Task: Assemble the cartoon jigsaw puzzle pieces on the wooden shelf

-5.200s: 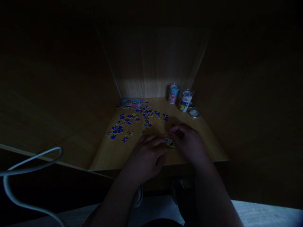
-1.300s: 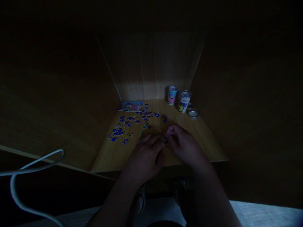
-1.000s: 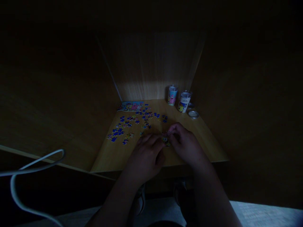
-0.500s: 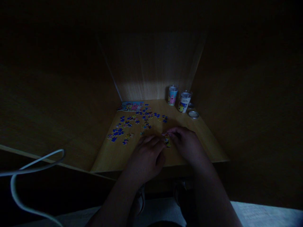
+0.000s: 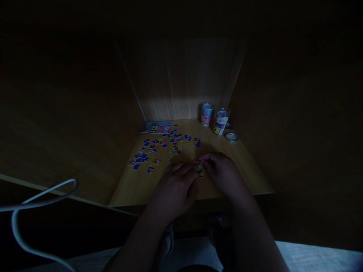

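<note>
Between my two hands, near the front of the wooden surface, lies a small group of jigsaw puzzle pieces [image 5: 200,170] with yellow on them. My left hand [image 5: 178,183] rests over its left side, fingers curved down; its fingertips are mostly hidden. At the group's upper right my right hand [image 5: 219,166] has thumb and forefinger pinched together, and what they hold, if anything, is too small and dark to make out. Several loose puzzle pieces [image 5: 141,157], many blue side up, are scattered to the left and behind my left hand.
A colourful picture sheet [image 5: 157,127] lies at the back left. Two cartoon-printed cans, one pink and blue [image 5: 207,114], one with a white label [image 5: 221,122], stand at the back right beside a round lid [image 5: 231,137]. A white cable [image 5: 42,196] hangs at lower left.
My right thumb and forefinger have shifted very slightly at the upper edge of the puzzle group. My left hand stays nearly in place.
</note>
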Demonstrator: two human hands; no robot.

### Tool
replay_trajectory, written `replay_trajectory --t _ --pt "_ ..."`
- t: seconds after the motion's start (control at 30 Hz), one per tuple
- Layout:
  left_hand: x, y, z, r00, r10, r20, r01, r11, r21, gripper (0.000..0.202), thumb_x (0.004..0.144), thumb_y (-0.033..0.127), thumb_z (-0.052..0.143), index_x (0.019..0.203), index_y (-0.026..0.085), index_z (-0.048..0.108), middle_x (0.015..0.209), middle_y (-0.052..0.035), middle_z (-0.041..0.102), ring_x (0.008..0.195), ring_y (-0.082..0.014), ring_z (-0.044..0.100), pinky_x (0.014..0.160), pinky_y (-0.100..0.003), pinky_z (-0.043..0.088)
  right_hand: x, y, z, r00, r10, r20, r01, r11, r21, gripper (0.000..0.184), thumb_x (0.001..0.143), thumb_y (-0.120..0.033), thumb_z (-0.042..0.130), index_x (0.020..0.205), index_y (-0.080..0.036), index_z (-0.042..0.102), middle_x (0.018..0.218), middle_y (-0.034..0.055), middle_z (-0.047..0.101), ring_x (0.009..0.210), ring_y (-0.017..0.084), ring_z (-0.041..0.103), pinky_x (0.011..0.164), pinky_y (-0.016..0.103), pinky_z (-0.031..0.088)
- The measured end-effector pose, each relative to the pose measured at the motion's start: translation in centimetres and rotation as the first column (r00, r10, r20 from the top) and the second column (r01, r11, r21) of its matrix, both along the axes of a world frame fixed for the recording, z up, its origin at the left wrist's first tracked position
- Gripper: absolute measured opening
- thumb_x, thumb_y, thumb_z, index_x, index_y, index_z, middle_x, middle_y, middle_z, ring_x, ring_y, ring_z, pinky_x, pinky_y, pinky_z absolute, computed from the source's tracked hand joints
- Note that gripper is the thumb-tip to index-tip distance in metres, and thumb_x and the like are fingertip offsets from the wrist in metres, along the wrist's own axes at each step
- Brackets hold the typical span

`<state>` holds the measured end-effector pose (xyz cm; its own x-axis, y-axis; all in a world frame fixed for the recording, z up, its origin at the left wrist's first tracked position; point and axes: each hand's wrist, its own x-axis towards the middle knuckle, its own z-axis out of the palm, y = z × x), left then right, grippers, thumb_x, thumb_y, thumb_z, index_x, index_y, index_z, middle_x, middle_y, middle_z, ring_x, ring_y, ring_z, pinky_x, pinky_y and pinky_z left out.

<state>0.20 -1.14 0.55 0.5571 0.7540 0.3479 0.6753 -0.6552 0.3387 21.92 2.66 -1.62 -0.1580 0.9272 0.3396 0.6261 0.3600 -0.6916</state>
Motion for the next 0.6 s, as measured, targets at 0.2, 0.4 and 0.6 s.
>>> replay_trajectory --t 0.2,0.4,0.6 --pt "0.03 -0.02 0.05 1.0 0.002 -0.015 -0.002 1.0 -0.003 0.032 0.093 0.007 0.066 0.118 0.025 0.073 0.129 -0.0074 0.079 0.123 -0.0304 0.071 0.112 -0.055 0.057 -0.26 -0.04 0.08 1.0 0.002 0.01 -0.002 1.0 0.009 0.016 0.105 -0.016 0.07 0.105 -0.027 0.082 0.108 0.0052 0.086 0.1 0.024 0.079 0.091 0.039 0.058" --pt "0.19 -0.05 0.33 1.0 0.007 -0.017 -0.007 1.0 -0.01 0.032 0.092 0.006 0.067 0.118 0.024 0.075 0.129 -0.0081 0.08 0.122 -0.0308 0.071 0.111 -0.056 0.058 -0.46 -0.09 0.23 0.999 0.0 0.033 -0.001 1.0 0.021 0.015 0.104 -0.015 0.072 0.104 -0.026 0.082 0.106 0.0051 0.084 0.099 0.024 0.077 0.091 0.038 0.057" --pt "0.19 -0.01 0.18 1.0 0.009 -0.014 -0.009 1.0 0.006 0.037 0.091 0.006 0.068 0.122 0.025 0.077 0.132 -0.0088 0.079 0.123 -0.0306 0.071 0.114 -0.056 0.058 -0.48 -0.02 0.29 0.998 0.004 0.064 -0.007 0.999 0.048 0.014 0.103 -0.013 0.074 0.103 -0.025 0.082 0.106 0.0064 0.083 0.1 0.024 0.075 0.091 0.039 0.056"
